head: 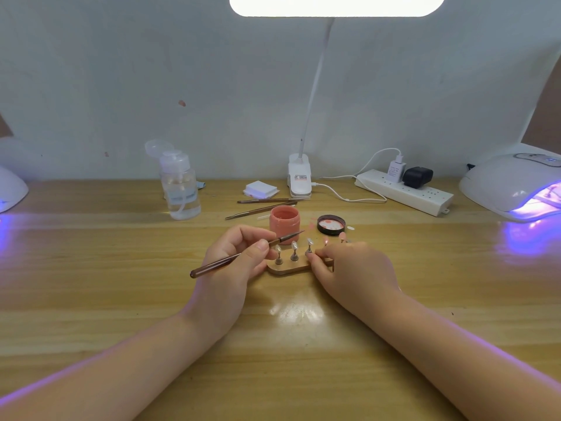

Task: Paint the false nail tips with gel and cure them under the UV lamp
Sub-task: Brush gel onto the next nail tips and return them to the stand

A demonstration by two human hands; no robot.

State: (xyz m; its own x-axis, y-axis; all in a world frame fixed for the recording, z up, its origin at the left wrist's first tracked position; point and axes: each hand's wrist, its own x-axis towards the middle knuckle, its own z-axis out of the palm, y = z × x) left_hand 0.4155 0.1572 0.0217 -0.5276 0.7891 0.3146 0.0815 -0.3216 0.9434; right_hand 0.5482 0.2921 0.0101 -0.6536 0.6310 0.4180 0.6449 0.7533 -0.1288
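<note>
The left hand [236, 256] pinches a brush [243, 255] over the nail tips [294, 246], while the right hand [349, 268] grips the wooden stand [288, 270] beside the open pink jar [284, 220].

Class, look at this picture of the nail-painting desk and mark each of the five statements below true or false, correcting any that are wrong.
1. The left hand holds a brush. True.
2. The pink gel jar has its lid screwed on. False: the jar is open and the black lid lies on the desk to its right.
3. The right hand rests on the wooden nail stand. True.
4. The UV lamp at the right edge is switched off. False: violet light glows from its opening.
5. Two spare brushes lie behind the jar. True.
</note>
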